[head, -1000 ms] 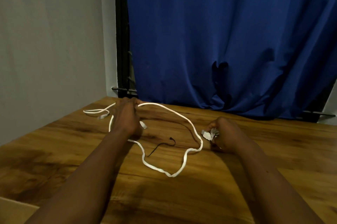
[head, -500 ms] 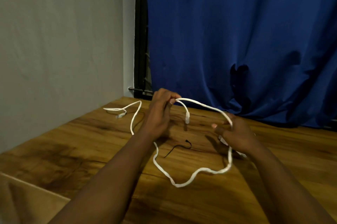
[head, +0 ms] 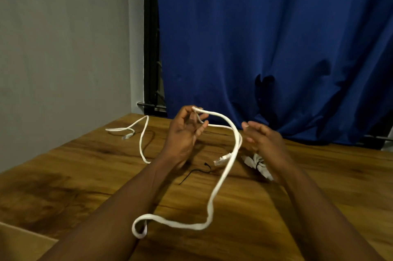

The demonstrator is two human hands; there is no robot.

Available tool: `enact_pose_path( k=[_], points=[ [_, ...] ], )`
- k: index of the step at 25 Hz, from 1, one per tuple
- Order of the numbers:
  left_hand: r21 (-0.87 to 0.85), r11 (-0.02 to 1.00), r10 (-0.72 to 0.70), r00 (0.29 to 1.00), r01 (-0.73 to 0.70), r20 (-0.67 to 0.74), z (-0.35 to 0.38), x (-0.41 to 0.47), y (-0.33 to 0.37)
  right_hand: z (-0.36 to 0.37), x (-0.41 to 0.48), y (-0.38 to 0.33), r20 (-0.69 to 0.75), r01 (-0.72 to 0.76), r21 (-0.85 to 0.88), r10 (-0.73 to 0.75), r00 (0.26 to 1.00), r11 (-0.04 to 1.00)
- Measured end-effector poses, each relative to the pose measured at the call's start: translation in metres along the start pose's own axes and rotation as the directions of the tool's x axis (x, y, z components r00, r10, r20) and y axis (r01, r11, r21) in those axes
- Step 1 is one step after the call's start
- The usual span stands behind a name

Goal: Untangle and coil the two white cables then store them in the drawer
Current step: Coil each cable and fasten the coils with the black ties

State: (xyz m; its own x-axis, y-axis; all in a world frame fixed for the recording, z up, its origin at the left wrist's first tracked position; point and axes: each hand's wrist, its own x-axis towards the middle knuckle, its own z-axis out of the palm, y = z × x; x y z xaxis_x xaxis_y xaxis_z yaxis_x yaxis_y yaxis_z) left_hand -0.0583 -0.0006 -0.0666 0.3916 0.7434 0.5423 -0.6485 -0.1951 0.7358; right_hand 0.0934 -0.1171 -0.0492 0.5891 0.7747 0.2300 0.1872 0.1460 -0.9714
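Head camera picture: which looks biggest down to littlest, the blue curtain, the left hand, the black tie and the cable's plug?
blue curtain
left hand
black tie
plug
Black tie and plug look close.

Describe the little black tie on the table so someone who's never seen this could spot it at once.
On the wooden table, look just below the left hand in the picture. A short black tie lies there, left of the hanging white cable. It is the only thin dark strand; the cables nearby are white.
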Motion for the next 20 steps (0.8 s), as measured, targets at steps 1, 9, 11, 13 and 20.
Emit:
enact_pose_path(
  k=[1,9,11,13,20],
  points=[
    [-0.087,0.995,-0.036,0.999,0.037,0.015,0.001,-0.001,-0.001,0.003,0.001,0.005,0.096,-0.106,0.033,0.102,0.99,0.994],
    [-0.182,0.914,-0.362,0.932,0.362,0.038,-0.008,0.003,0.027,0.014,-0.006,-0.018,0.346,-0.312,0.66,0.091,0.934,0.683],
    [-0.038,0.815,-0.558,0.8,0.579,0.219,-0.012,-0.002,0.035,0.014,-0.007,-0.02,0.282,-0.254,0.709,0.065,0.957,0.658],
    [0.199,0.786,-0.618,0.745,0.585,0.251,-0.007,-0.008,0.031,0.014,-0.009,-0.021,0.269,-0.224,0.739,0.027,0.963,0.635],
    [0.702,0.672,-0.433,0.895,0.237,0.112,-0.008,-0.009,0.012,0.009,-0.025,-0.044,0.28,-0.041,0.77,-0.279,0.919,0.637]
  ],
)
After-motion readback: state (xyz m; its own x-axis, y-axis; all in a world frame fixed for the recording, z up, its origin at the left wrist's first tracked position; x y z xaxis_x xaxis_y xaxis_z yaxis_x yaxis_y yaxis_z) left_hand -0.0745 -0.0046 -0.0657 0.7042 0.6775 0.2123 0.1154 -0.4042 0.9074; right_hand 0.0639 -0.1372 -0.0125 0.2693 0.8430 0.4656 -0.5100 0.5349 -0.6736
